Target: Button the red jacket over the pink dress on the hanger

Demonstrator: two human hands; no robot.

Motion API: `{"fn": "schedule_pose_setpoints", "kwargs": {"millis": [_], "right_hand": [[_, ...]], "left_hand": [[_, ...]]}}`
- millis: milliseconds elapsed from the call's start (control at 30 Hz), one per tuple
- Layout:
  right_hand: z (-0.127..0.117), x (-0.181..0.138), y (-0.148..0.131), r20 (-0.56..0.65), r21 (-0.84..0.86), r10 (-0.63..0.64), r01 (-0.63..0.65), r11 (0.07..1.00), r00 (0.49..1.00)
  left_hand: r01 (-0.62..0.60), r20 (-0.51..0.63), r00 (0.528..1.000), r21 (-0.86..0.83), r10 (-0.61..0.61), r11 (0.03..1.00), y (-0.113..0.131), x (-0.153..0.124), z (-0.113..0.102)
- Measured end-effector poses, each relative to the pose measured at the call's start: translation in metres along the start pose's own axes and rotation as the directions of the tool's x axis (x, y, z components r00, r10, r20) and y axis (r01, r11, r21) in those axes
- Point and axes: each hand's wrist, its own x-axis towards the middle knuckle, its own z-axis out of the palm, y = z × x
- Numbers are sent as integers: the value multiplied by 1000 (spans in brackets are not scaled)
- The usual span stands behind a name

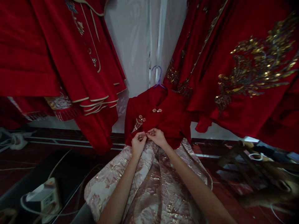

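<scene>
A short red jacket (167, 119) hangs from a purple hanger (159, 80) in front of me. At its neckline is a beaded clasp (157, 110), and a beaded flower ornament with tassels (139, 122) sits on the chest. My left hand (139, 142) and my right hand (157, 137) meet at the jacket's lower front edge. Both have their fingertips pinched together on the red cloth, around a small shiny spot that may be another clasp; the fingers partly hide it. Below hangs a pale, gold-patterned brocade skirt (161, 186), behind my forearms.
Red embroidered garments (56, 56) hang at the left, and a red garment with gold sequins (259, 68) at the right. A white power strip (50, 199) with a cord lies on a dark surface lower left. Wooden furniture (257, 174) stands lower right.
</scene>
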Motion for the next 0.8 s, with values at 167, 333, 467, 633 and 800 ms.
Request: {"fn": "schedule_pose_setpoints", "kwargs": {"millis": [167,333,467,633,800], "right_hand": [[1,0,2,9,-11,-46,46,999,999],[-1,-2,-1,-6,-49,-75,74,996,997],[2,-3,-4,-43,-119,-137,131,984,990],[-3,-9,-5,-16,-135,-188,184,974,982],[-19,-23,-3,-66,-87,-135,129,988,989]], "left_hand": [[16,9,1000,-31,-15,999,-1,1,-1],[17,6,1000,-15,-17,1000,-5,1,-2],[8,21,1000,36,-9,999,-8,3,-3],[-53,39,998,114,49,992,-5,0,-5],[-200,-112,964,292,241,935,4,-7,-6]]}}
